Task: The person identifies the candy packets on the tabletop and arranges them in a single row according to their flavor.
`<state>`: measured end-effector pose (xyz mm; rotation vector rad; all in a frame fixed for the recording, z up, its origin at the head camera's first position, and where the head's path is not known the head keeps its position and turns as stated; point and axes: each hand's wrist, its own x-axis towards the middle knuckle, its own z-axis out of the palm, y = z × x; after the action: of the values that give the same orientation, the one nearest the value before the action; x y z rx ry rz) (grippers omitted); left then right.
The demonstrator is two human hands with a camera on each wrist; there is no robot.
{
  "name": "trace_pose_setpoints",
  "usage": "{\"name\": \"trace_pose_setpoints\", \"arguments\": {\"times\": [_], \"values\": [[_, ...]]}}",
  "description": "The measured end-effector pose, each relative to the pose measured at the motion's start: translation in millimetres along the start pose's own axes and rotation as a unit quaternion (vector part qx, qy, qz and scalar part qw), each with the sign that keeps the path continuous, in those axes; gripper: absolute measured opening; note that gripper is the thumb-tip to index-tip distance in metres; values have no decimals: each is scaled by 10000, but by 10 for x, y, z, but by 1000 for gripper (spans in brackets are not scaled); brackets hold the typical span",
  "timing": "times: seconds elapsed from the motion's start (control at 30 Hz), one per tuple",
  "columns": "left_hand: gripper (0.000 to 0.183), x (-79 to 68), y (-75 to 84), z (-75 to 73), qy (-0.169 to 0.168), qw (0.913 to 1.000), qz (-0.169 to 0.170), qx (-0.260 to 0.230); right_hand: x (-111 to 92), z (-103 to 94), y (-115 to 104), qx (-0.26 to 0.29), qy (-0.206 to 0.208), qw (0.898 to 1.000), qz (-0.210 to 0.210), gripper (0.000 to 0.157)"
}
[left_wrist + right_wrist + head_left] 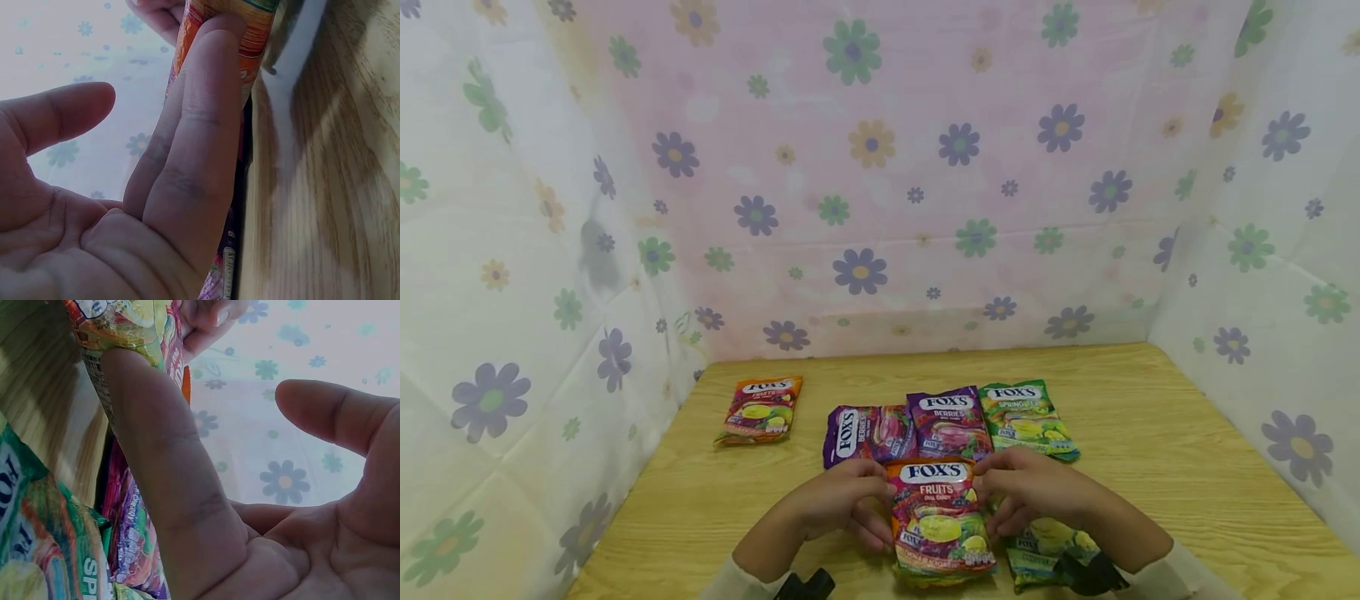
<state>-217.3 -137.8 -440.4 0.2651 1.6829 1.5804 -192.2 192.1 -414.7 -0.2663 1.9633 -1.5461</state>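
An orange-and-red bag of Fox's Fruits candy (pixel 936 525) is at the front middle, its printed face toward the head camera. My left hand (pixel 850 504) touches its left side, and my right hand (pixel 1030 492) its right side. In the left wrist view the long fingers (pixel 200 125) lie nearly straight against the bag (pixel 253 37), with the thumb held away from it. The right wrist view likewise shows a straight finger (pixel 169 444) on the bag (pixel 125 328) and a thumb standing apart. A green candy bag (pixel 1045 550) lies partly hidden below my right hand.
Behind the hands lie two purple Fox's Berries bags, one turned sideways (pixel 868 433) and one upright (pixel 950 425). A green Spring Tea bag (pixel 1028 417) is to their right. Another Fruits bag (pixel 762 410) lies at the far left of the wooden table (pixel 1150 417). Flowered cloth (pixel 917 192) surrounds the table.
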Motion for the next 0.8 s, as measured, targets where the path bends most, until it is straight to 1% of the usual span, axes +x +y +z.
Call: {"name": "trace_pose_setpoints", "arguments": {"times": [0.2,0.33,0.53,0.8], "values": [[52,-22,21,1,128,9999,36,-29,-9,-3,-55,0,29,9999,-116,61],[53,-27,44,-9,156,9999,62,-24,-13,-8,-77,-23,22,9998,-186,57],[58,-53,104,-19,223,9997,123,45,-10,-23,-106,-14,15,9997,-259,57],[58,-85,169,-51,233,9994,188,162,-3,-19,-159,-49,-15,9993,-360,57]]}}
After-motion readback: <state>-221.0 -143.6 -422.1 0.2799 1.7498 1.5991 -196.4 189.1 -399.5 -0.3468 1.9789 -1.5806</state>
